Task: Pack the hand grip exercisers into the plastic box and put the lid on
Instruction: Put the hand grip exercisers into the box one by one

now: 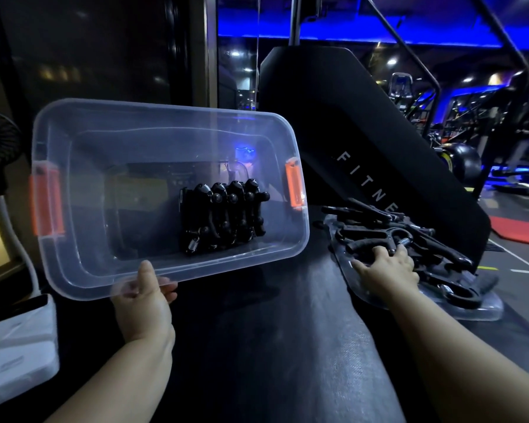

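Now the plastic box point(153, 112) is held tilted.
Left hand point(144, 297) grips its rim; right hand point(388, 271) touches exercisers point(379, 227) on the lid point(477, 309), grasp unclear.

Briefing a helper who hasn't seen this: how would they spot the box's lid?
Find the black panel lettered FITNE. At its foot lies the lid, a flat clear sheet under loose grip exercisers and the right hand. Unlike the box, it has no orange latches.
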`<state>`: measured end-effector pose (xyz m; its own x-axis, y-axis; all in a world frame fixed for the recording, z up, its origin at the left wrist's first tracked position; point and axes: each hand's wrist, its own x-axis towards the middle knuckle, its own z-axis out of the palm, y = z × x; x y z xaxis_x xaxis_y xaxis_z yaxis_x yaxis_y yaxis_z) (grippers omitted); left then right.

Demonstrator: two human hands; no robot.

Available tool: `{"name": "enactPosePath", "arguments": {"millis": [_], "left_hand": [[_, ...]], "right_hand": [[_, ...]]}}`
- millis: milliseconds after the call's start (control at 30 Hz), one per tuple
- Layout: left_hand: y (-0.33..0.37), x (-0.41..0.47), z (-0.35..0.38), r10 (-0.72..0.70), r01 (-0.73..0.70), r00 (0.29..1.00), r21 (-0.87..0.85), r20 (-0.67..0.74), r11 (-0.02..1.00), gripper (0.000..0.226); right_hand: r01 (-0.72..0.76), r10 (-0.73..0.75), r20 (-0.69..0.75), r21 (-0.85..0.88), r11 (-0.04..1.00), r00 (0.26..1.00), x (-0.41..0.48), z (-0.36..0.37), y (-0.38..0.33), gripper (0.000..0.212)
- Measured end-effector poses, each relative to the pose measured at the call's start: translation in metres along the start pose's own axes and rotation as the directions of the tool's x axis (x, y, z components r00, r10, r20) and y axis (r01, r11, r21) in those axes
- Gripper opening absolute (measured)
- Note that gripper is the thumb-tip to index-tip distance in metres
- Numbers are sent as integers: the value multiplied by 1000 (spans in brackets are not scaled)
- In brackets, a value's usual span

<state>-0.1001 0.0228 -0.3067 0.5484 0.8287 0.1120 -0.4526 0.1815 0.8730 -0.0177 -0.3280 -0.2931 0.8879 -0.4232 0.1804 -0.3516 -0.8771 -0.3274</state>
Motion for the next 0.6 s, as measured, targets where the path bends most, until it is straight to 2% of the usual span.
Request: {"name": "enactPosePath", "arguments": {"millis": [100,267,600], "left_hand": [[-1,1,0,-7,7,1000,2,0,1000,20],[0,0,1,-11,11,1000,3,-14,1000,19],[-2,1,0,-24,24,1000,15,-7,1000,19]], "right_hand": [[-24,24,24,-9,1000,999,3,1,-2,72],[-40,40,-32,2,999,999,2,1,-2,75],[17,-14,-114,26,1000,993,-17,-1,-1,50]]}}
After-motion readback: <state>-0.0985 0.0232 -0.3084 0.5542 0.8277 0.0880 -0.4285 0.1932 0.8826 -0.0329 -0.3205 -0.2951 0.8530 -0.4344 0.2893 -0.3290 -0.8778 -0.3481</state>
